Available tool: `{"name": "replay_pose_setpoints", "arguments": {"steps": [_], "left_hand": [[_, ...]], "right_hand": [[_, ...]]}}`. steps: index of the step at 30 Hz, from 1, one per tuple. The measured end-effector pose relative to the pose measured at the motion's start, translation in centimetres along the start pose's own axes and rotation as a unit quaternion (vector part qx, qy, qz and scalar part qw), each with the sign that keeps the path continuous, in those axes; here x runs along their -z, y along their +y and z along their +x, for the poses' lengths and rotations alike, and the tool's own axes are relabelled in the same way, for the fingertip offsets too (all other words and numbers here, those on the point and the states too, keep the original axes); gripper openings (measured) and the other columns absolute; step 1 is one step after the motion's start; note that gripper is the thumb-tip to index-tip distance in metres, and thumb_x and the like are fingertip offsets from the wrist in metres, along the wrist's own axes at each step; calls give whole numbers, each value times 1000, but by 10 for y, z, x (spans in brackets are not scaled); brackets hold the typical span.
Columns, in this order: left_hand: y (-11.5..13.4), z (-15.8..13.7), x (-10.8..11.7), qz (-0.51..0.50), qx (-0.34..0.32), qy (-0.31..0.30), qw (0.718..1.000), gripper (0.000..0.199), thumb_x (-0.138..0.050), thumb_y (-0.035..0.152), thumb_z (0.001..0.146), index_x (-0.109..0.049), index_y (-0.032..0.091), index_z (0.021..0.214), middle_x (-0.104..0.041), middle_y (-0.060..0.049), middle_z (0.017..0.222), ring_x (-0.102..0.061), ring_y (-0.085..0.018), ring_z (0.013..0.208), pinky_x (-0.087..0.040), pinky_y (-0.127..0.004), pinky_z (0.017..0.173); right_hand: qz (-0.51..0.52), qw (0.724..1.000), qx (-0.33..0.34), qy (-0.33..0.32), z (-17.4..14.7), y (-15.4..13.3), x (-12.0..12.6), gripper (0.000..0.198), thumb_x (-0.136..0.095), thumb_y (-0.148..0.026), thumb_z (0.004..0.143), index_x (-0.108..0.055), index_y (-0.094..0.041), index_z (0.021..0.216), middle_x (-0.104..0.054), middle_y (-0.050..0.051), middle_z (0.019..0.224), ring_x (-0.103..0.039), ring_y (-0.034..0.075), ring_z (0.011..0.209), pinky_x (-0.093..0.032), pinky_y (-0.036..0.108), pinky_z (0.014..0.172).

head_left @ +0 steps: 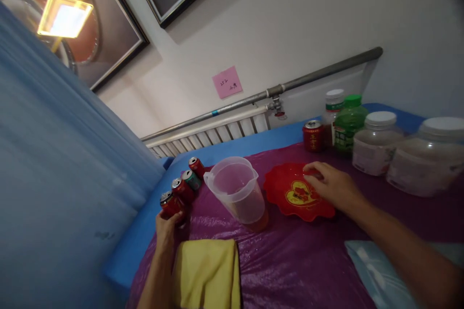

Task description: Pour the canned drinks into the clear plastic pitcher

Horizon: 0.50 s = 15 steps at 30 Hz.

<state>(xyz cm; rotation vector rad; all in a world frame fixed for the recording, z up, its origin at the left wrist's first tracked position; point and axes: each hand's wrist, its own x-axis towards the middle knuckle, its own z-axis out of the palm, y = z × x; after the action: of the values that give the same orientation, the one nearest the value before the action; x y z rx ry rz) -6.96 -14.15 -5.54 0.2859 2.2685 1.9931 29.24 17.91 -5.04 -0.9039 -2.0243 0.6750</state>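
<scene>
My left hand is wrapped round the nearest red drink can, which stands at the front end of a row of several cans. Behind it in the row are another red can, a green can and a further red can. Over the right side of a red scalloped plate is my right hand, its fingers curled towards the thumb; whatever may be between them is too small to make out. Between the hands stands a translucent plastic jug with reddish liquid low inside.
A folded yellow cloth lies at the front on purple sheeting. At the right rear stand an upright red can, a green bottle and clear white-lidded jars. A blue patterned cloth is under my right forearm. Left hangs a blue curtain.
</scene>
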Motion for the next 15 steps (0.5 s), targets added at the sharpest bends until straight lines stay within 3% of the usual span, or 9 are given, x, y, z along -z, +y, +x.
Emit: {"name": "replay_pose_setpoints", "arguments": {"steps": [9,15], "left_hand": [[-12,7,-9,18,-3,24,1000,24,-65,29,89,-63,14,108,-67,-5,100,-65,-16,82,-57,-35,73],[-10,7,2,62,-25,26,997,23,-65,30,89,-63,14,106,-66,-5,100,-64,-16,84,-57,-35,74]], "right_hand": [[-4,1000,18,-10,0,5,-2,11,-53,-30,73,-61,-25,80,-72,4,86,-65,20,65,-52,33,66],[12,1000,15,-7,-1,3,-2,11,-53,-29,73,-61,-25,80,-73,5,87,-66,19,63,-52,31,62]]}}
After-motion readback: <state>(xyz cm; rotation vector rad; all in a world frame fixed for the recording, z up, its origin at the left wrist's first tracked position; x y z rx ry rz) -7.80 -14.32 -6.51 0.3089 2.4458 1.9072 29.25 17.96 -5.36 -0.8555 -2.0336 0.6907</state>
